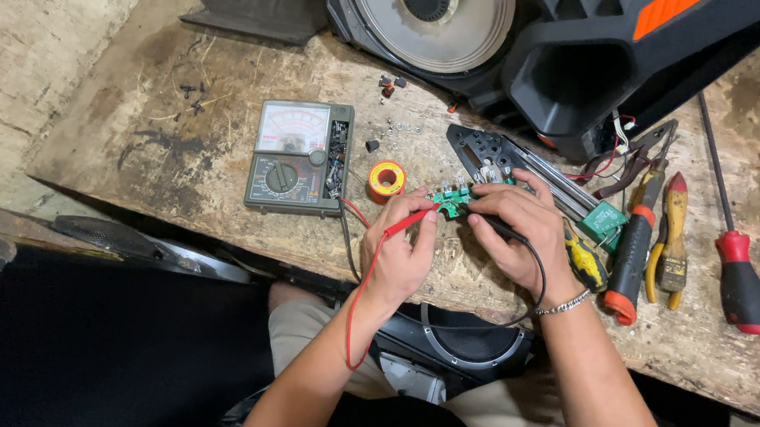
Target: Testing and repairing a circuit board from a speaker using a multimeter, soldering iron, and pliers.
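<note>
My left hand (404, 252) pinches a red test probe (409, 221), its tip touching a small green circuit board (452, 197). My right hand (520, 229) steadies that board with the fingertips and holds a black probe, whose black lead (539, 264) loops around my wrist. A red lead (360, 293) hangs from the left hand toward my lap. Both leads run to an analog multimeter (299, 156) lying flat to the left.
A worn wooden bench (178, 134) carries a yellow solder spool (386, 180), a black perforated bracket (493, 155), pliers (671, 241), red-handled screwdrivers (737, 269), small loose parts and a big black-and-orange speaker cabinet (592, 49). Another speaker (460, 342) rests in my lap.
</note>
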